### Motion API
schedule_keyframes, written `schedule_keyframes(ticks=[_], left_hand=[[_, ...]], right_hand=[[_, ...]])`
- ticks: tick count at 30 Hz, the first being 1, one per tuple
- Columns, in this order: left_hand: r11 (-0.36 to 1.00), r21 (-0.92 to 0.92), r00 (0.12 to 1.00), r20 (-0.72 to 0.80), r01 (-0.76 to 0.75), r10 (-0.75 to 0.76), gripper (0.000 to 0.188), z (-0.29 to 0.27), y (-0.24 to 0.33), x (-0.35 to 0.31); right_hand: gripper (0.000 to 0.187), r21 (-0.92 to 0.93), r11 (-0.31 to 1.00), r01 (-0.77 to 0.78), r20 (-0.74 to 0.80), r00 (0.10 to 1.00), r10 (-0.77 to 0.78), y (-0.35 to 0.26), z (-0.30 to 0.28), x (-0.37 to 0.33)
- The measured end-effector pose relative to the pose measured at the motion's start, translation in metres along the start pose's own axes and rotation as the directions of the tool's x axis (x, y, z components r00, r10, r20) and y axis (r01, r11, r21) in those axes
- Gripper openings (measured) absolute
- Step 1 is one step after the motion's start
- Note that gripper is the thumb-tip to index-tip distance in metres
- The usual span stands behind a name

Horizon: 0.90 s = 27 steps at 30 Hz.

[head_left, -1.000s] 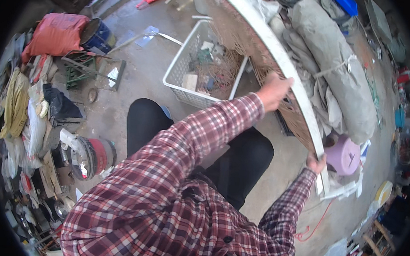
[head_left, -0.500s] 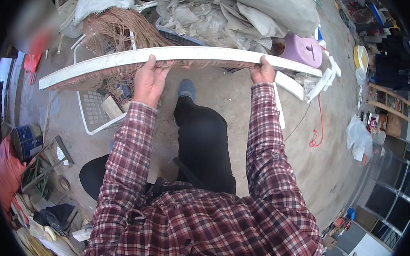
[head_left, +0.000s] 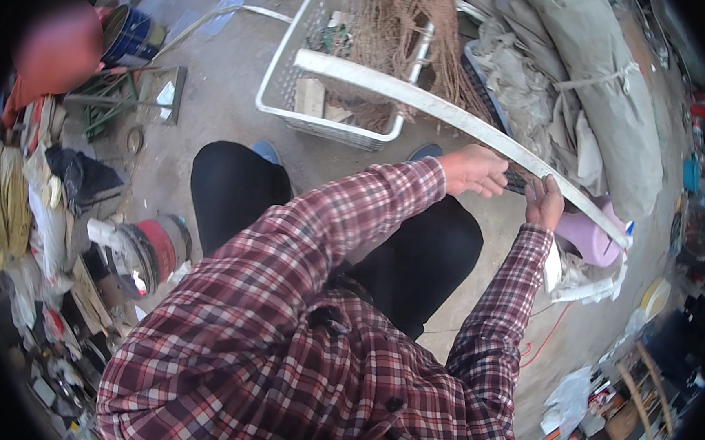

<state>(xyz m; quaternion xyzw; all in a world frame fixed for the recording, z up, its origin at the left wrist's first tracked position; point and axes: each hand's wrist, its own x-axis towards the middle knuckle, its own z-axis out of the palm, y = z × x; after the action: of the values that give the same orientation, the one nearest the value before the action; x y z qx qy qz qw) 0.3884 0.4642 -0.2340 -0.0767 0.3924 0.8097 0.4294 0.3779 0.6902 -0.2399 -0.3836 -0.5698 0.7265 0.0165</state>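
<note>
A long white strip (head_left: pixel 434 105), perhaps wood or plastic, slants from above the white crate (head_left: pixel 265 83) down to the purple plastic stool (head_left: pixel 584 235). My right hand (head_left: pixel 543 204) grips its near edge, thumb up against the strip, toward its right end. Just left of that, my left hand (head_left: pixel 475 171) is off the strip, below its edge, with loosely bent fingers and nothing plainly in them. Brown netting (head_left: pixel 408 15) drapes over the crate's right side behind the strip. In the crate lies a pale block (head_left: pixel 309 97).
Beyond my hands is a bulky grey tarp roll (head_left: pixel 595 82). At the left stand a dark blue drum (head_left: pixel 131 37), a green metal frame (head_left: pixel 109 105) and a bucket (head_left: pixel 160 243). A red cord (head_left: pixel 542 341) lies on the floor at right.
My left hand has let go of the strip and moved right, close to my right hand, which still holds it. The view has turned left, and the strip now slants downward to the right.
</note>
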Motion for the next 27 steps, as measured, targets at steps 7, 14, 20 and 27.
schedule_keyframes(ticks=[7, 14, 20, 27], left_hand=[[0.877, 0.476, 0.901, -0.403, 0.057, 0.160, 0.027, -0.098, 0.045, -0.140], [0.886, 0.455, 0.679, -0.623, -0.088, 0.388, 0.029, -0.185, 0.098, -0.209], [0.824, 0.555, 0.600, -0.622, -0.116, 0.504, 0.032, -0.200, 0.114, -0.205], [0.667, 0.744, 0.635, -0.535, 0.042, 0.557, 0.056, -0.228, 0.115, -0.181]], right_hand=[[0.044, -0.497, 0.695, 0.520, 0.457, 0.837, -0.300, 0.006, 0.096, -0.015], [0.066, -0.550, 0.126, 0.826, 0.832, 0.554, 0.001, 0.045, 0.246, -0.057], [0.071, -0.507, -0.331, 0.795, 0.816, 0.567, 0.113, 0.093, 0.305, -0.073], [0.058, -0.587, -0.227, 0.777, 0.741, 0.629, 0.235, 0.045, 0.330, -0.073]])
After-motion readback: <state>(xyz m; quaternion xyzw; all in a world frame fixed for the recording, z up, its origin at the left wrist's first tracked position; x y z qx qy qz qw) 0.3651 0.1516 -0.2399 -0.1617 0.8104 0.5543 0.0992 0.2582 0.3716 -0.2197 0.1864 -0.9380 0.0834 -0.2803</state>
